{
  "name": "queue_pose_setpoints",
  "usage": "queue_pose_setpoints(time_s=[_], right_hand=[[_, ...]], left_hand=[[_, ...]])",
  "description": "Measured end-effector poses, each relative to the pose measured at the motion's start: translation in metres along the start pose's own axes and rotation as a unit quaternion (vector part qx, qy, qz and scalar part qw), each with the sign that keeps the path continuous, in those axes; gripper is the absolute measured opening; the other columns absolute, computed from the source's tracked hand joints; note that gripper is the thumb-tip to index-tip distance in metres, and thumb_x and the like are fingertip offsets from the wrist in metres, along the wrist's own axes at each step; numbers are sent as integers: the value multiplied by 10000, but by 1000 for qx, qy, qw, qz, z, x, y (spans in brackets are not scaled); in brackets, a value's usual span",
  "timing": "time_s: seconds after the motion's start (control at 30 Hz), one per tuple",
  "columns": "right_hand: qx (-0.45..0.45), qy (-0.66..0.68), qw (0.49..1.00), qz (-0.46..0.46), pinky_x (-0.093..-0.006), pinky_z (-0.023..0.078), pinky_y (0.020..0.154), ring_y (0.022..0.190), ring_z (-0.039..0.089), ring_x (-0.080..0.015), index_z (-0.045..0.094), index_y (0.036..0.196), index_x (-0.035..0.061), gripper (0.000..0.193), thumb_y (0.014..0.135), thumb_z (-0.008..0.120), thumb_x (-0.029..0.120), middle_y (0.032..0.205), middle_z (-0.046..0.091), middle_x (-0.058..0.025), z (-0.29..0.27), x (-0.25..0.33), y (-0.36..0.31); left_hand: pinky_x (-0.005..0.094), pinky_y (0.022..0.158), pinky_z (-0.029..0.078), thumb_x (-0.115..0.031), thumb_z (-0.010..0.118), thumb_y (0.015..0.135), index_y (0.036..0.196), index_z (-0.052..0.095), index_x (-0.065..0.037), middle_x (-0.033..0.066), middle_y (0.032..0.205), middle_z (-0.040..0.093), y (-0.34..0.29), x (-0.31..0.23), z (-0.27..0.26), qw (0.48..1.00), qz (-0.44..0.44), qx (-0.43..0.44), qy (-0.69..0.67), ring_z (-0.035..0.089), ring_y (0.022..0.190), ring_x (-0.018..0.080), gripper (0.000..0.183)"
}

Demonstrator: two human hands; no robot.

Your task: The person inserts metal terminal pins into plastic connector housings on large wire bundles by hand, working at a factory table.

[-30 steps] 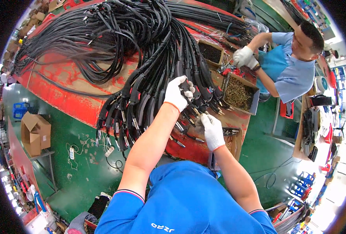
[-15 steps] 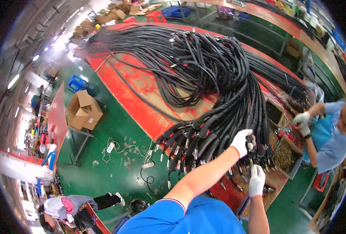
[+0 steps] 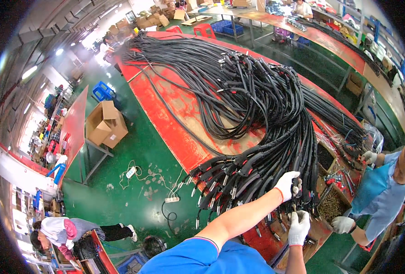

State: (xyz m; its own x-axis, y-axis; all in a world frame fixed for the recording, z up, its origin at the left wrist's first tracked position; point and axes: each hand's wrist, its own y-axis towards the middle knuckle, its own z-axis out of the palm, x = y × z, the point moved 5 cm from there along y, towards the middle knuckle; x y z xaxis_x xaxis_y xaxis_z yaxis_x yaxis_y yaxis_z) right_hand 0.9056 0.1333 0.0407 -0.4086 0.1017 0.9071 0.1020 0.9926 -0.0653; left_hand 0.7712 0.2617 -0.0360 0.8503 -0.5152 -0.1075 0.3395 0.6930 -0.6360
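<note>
A thick heap of black cables (image 3: pixel 257 105) runs along the red table, its ends fanned out at the near side with metal tips and black handles. My left hand (image 3: pixel 288 186), in a white glove, is closed around a black cable end at the right of that fan. Just below it, my gloved right hand (image 3: pixel 299 228) has its fingers pinched at a small brass-coloured tip (image 3: pixel 294 208) on that cable end. What exactly lies between the right fingertips is too small to tell.
A box of small brass parts (image 3: pixel 334 203) stands right of my hands. A co-worker in light blue (image 3: pixel 380 187) sits there, one gloved hand (image 3: pixel 343 224) at its edge. Hand tools (image 3: pixel 348 180) lie beyond. Left of the red table (image 3: pixel 166 123) are a cardboard box (image 3: pixel 106 125) and a power strip (image 3: pixel 172 199).
My view has shifted, so the scene sits lower in it. Both my hands stay at the cable end. The co-worker's hands have moved apart, one coming to the box of brass parts.
</note>
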Motion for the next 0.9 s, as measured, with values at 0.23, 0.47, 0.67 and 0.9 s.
queue_pose_setpoints(time_s=[0.23, 0.47, 0.67, 0.9], right_hand=[[29, 43, 993, 108, -288, 510, 648, 739, 590, -107, 632, 994, -2, 125, 987, 624, 122, 818, 642, -43, -1, -5, -2], [-3, -161, 985, -56, -337, 522, 716, 737, 648, -205, 637, 1001, -7, 169, 987, 617, 160, 818, 649, -59, -3, 8, -5], [80, 191, 949, 238, -301, 454, 501, 568, 566, -155, 567, 913, 63, 251, 1039, 568, 280, 725, 568, -13, 11, -30, -2], [33, -6, 999, 15, -331, 524, 584, 660, 637, -204, 629, 989, 42, 189, 995, 638, 230, 788, 647, -54, 2, 3, -3]], left_hand=[[240, 404, 397, -276, 641, 934, 877, 561, -124, 60, 778, 640, 7, 4, -7, 1000, -4, 8, 5, 589, 616, 209, 182], [242, 404, 399, -283, 646, 932, 842, 565, -121, 64, 767, 643, 5, 4, -7, 1000, -12, 13, -14, 596, 622, 205, 202], [246, 406, 397, -284, 655, 926, 847, 562, -132, 65, 767, 644, 3, 1, -5, 1000, -6, 11, -4, 593, 624, 204, 195], [256, 400, 396, -286, 645, 933, 865, 559, -137, 59, 771, 639, 3, 1, -7, 1000, -3, 7, -2, 589, 612, 206, 185]])
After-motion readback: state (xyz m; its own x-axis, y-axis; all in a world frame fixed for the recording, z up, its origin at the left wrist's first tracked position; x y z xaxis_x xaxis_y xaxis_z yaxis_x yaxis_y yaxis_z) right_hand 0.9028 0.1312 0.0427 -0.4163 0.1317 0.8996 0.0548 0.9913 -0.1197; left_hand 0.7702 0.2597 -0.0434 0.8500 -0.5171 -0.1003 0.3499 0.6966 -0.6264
